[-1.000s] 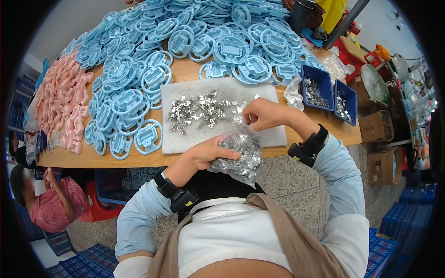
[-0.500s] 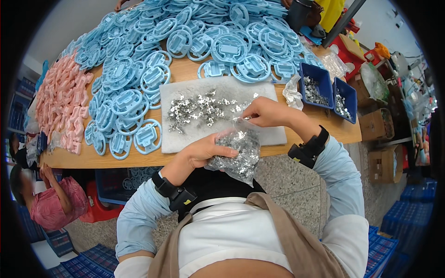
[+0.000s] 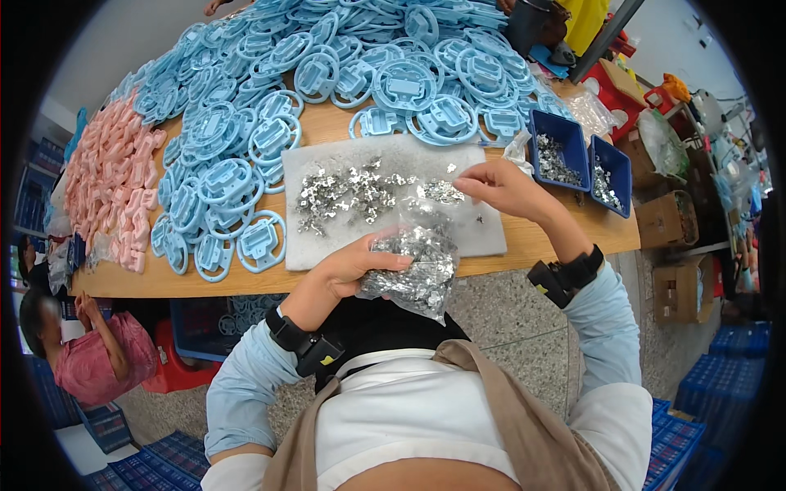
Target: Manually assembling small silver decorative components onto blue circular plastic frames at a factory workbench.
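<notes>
- Left hand (image 3: 354, 268) fingers clamp a clear bag of metal clips (image 3: 413, 270); tilted, it could spill.
- Right hand (image 3: 499, 186) fingertips pinched together over the grey mat (image 3: 327, 237); clips might scatter.

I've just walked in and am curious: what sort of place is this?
Most likely a small factory or assembly workshop. A wooden table is heaped with identical blue plastic parts and pink ones, little metal pieces lie spread on a white mat, and more fill two blue bins.
</notes>
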Demonstrator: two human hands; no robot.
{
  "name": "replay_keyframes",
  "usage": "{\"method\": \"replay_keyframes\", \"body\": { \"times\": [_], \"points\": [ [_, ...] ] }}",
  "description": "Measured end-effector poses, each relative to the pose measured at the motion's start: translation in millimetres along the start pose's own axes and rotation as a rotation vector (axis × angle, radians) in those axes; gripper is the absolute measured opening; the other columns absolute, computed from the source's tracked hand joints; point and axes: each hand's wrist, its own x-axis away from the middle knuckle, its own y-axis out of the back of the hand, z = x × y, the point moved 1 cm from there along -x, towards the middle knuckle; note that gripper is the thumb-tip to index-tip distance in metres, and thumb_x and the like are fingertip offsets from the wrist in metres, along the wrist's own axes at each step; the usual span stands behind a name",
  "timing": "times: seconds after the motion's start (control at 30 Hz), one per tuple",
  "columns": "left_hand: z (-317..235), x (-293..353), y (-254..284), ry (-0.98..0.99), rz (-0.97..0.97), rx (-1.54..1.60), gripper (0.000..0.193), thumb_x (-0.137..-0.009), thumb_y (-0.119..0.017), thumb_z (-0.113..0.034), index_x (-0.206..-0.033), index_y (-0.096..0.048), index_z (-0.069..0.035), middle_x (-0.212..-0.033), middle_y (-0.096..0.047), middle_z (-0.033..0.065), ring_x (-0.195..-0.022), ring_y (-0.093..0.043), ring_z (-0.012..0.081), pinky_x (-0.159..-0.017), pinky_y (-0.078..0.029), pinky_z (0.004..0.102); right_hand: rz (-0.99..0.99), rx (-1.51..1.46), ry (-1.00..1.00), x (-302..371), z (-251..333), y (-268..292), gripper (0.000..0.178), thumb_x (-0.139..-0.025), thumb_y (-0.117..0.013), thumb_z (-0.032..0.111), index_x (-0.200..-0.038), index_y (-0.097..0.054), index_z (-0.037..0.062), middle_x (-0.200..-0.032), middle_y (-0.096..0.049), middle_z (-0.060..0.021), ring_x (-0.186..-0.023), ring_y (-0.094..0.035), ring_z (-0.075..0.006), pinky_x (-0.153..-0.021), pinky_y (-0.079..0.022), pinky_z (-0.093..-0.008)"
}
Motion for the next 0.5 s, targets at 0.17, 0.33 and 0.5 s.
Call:
{"method": "replay_keyframes", "body": {
  "times": [0.17, 0.33, 0.5],
  "points": [
    [6.3, -6.8, 5.9, -0.039, 0.099, 0.057, 0.057, -0.079, -0.064, -0.012, -0.129, -0.038, -0.001, -0.105, -0.058, 0.0094, -0.090, -0.060, 0.0155, -0.066, -0.054, 0.0280, 0.113, -0.410, -0.352, 25.9, 12.6, -13.8, 0.029, -0.087, -0.058, 0.031, -0.080, -0.062, 0.0035, -0.057, -0.046, 0.0059, -0.047, -0.035, -0.0017, -0.041, -0.026, -0.0197],
    [3.3, -8.3, -12.5, -0.067, 0.103, 0.272, 0.051, -0.082, -0.061, -0.013, -0.126, -0.040, -0.001, -0.112, -0.056, 0.0109, -0.098, -0.059, 0.0189, -0.082, -0.051, 0.0309, -0.023, -0.488, -0.251, 18.1, -12.7, -20.1, 0.031, -0.086, -0.057, 0.037, -0.084, -0.061, 0.0057, -0.060, -0.045, 0.0070, -0.046, -0.033, -0.0015, -0.040, -0.023, -0.0180],
    [5.6, -10.5, -6.9, -0.080, 0.056, 0.320, 0.045, -0.085, -0.058, -0.012, -0.125, -0.041, -0.001, -0.112, -0.056, 0.0110, -0.099, -0.059, 0.0190, -0.084, -0.050, 0.0312, -0.157, -0.636, -0.420, 22.1, 12.8, -24.7, 0.025, -0.085, -0.060, 0.031, -0.084, -0.061, 0.0054, -0.062, -0.047, 0.0072, -0.047, -0.035, -0.0016, -0.040, -0.026, -0.0177]
  ]
}}
